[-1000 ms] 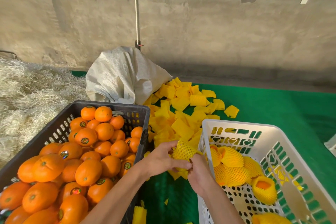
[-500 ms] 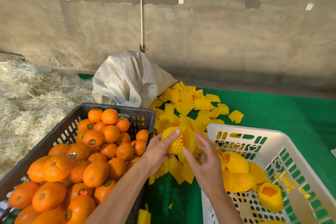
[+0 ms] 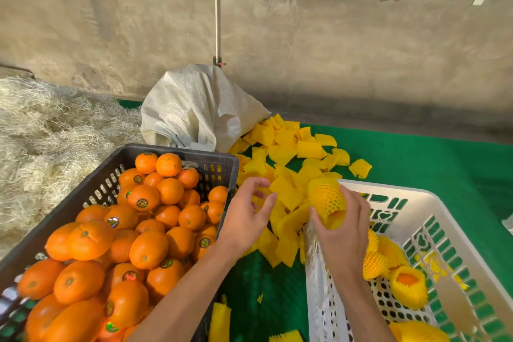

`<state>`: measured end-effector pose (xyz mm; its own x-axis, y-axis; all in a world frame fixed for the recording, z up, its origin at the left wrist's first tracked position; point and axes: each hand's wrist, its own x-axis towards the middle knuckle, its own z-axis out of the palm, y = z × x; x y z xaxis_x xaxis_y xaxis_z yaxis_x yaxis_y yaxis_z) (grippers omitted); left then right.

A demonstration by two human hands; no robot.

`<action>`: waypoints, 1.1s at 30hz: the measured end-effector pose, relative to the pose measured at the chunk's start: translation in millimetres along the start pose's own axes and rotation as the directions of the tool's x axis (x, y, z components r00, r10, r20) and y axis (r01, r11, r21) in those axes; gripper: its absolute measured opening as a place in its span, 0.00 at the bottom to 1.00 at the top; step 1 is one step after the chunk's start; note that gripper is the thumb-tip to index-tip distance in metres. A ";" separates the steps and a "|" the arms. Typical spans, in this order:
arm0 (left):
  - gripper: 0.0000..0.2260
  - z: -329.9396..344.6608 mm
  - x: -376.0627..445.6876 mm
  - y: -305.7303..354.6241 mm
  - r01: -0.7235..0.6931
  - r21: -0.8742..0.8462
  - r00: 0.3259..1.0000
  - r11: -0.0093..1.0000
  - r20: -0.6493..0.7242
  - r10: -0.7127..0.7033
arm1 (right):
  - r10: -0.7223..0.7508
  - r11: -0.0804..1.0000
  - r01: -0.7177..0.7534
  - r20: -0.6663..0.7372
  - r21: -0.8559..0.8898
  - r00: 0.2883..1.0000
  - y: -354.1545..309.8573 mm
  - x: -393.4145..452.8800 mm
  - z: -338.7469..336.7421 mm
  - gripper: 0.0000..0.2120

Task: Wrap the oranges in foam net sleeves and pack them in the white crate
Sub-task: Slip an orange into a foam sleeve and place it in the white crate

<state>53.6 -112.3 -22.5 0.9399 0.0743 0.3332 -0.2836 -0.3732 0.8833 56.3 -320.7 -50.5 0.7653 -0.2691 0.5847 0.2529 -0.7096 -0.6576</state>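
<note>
Fingers: the right hand (image 3: 342,230) has its fingers (image 3: 358,203) curled round a wrapped orange (image 3: 326,200), gripping the sleeved fruit alone over the near-left corner of the white crate (image 3: 433,203), at about 3 o'clock from centre. The left hand (image 3: 247,214) has let go since half a second ago, when it cupped the same fruit; its fingers now hang loosely spread, holding nothing, between the two crates.

Largest items first. The black crate (image 3: 219,158), at 8 o'clock, is heaped with bare oranges (image 3: 147,247); a large stock remains unwrapped. The white crate holds only a few sleeved oranges (image 3: 408,286) on its floor, at about 4 o'clock, with much perforated floor visible. Judgement: packing is at an early stage.

A white sack (image 3: 200,111) lies at 12 o'clock against the wall, with loose foam sleeves (image 3: 288,191) spilled from its mouth across the green mat (image 3: 416,158) down to the gap between the crates.

Finding: the hand-over from left to right indicates wrapping of this fruit is complete; the net covers it, with an open tail end facing the camera. Placement in the white crate appears to be the step in hand. The freed left hand sits just beside the black crate's rim and directly over the sleeves, well placed to take either next.
</note>
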 end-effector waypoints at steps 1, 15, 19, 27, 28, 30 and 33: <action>0.11 -4.2 0.6 -0.2 -0.048 0.099 0.998 0.994 -0.022 0.050 | 0.037 0.998 -0.038 -0.025 -0.046 0.999 8.2 3.4 -3.1 0.35; 0.14 -76.4 5.4 -47.3 0.458 0.716 0.848 0.526 -0.175 -0.500 | -0.144 0.949 0.238 0.385 -0.209 0.911 -1.5 -8.2 16.2 0.11; 0.18 -77.0 2.0 -48.4 0.395 0.826 0.831 0.403 -0.135 -0.539 | -0.126 0.928 0.323 0.663 -0.184 0.738 -17.1 -25.2 36.7 0.17; 0.23 -81.2 9.4 -34.1 0.361 0.553 0.921 0.751 -0.338 -0.194 | 0.007 0.883 0.451 0.962 -0.134 0.273 -36.7 -53.8 89.1 0.23; 0.23 -78.2 11.1 -29.5 0.309 0.512 0.925 0.801 -0.358 -0.128 | 0.043 0.859 0.488 0.971 -0.156 0.235 -40.3 -58.5 98.9 0.23; 0.23 -69.5 12.7 -21.1 0.204 0.434 0.929 0.878 -0.367 -0.034 | 0.116 0.796 0.579 0.984 -0.175 0.138 -45.2 -70.5 119.5 0.27; 0.24 -51.2 9.1 -8.8 0.079 0.340 0.947 0.937 -0.318 0.036 | 0.200 0.711 0.674 0.977 -0.201 0.080 -44.1 -87.3 143.7 0.30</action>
<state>54.9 -61.0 -10.3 0.8196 0.3513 0.4526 -0.1272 -0.6587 0.7416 63.3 -172.4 -140.8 0.6898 0.4724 -0.5486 0.5770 -0.8165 0.0225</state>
